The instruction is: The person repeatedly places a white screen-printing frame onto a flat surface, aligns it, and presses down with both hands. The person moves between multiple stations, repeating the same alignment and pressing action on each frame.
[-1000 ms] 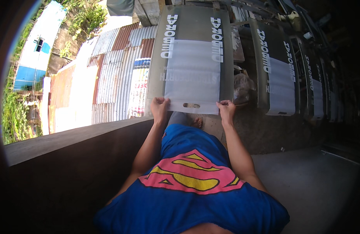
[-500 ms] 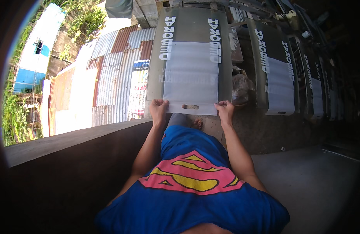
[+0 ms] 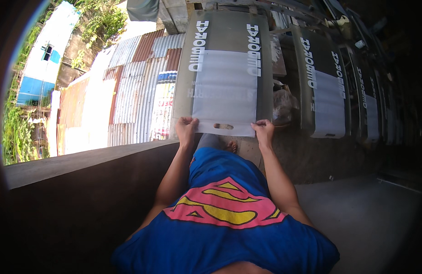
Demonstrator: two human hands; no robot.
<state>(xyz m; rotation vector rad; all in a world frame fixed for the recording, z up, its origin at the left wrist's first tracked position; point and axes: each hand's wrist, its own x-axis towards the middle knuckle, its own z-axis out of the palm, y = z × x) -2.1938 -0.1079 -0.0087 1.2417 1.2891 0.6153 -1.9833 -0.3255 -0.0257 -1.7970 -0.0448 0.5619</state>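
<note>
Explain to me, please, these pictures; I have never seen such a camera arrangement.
No machine works here. A person's left hand and right hand, both bare, each pinch one near corner of a white die-cut carrier bag, which lies mostly on a white-lettered grey board. The picture comes from a fisheye camera worn on the head, looking down past the blue shirt, so straight edges bend; picture left is the person's left. Similar boards line up at right.

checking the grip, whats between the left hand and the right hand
In the head view, the near end of the white bag, with its oval slot, spans from the left hand to the right hand.
</note>
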